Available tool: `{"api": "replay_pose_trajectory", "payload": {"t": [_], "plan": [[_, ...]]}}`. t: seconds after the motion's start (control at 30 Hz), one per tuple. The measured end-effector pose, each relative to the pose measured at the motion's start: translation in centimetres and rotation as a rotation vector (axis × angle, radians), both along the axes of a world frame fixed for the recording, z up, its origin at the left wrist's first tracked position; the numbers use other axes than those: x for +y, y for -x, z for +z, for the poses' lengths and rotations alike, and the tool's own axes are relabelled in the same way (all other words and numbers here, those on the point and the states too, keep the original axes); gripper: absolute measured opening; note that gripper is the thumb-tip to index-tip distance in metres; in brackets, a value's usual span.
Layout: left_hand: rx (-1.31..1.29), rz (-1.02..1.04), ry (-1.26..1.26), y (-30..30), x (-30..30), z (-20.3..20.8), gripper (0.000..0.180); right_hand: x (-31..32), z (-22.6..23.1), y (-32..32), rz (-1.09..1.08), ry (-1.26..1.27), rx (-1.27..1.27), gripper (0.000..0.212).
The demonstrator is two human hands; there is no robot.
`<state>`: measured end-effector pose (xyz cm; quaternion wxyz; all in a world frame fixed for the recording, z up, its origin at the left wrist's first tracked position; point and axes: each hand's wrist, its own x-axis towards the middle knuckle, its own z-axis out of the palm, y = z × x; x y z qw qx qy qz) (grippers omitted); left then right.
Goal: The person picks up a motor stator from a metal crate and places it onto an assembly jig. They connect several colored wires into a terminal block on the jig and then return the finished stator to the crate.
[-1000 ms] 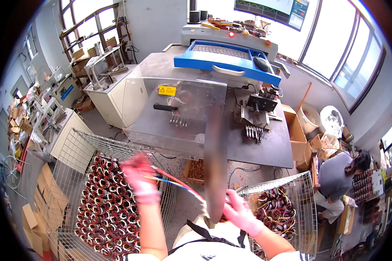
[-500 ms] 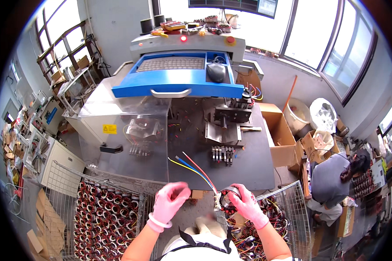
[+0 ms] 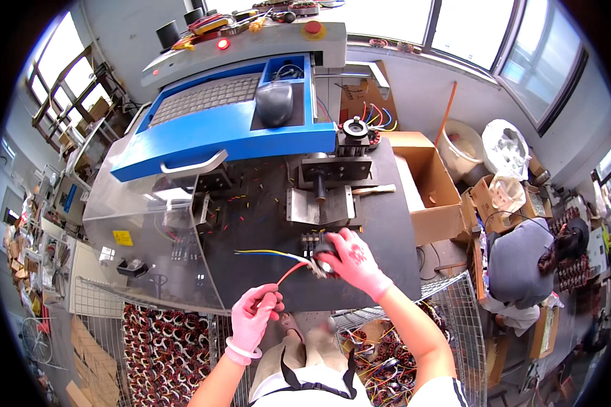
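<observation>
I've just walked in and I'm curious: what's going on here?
The person's pink-gloved right hand holds a wired stator over the dark worktable. The left hand pinches its red lead; the yellow lead and blue lead point left, unheld. More stators lie together at lower left.

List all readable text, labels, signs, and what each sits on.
Nothing legible to quote.
Yellow label on the clear cover: too small.
Blue label on the pale cabinet: too small.
Red marks on the gloved right hand: blurred.
Dark marks on brown cardboard: too small.
</observation>
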<state>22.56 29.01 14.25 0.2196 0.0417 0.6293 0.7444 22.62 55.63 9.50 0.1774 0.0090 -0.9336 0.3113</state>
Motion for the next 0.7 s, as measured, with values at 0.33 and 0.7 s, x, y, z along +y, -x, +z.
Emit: {"api": "replay_pose_trajectory", "payload": {"t": [0.33, 0.7], "plan": [[0.027, -0.068, -0.079, 6.6, 6.2, -8.6, 0.023, 4.5, -2.2, 14.2, -0.072, -0.174, -0.034, 0.047], [0.426, -0.131, 0.251, 7.8, 7.5, -7.3, 0.027, -1.2, -1.9, 8.4, -0.033, 0.717, -0.543, 0.035]]}}
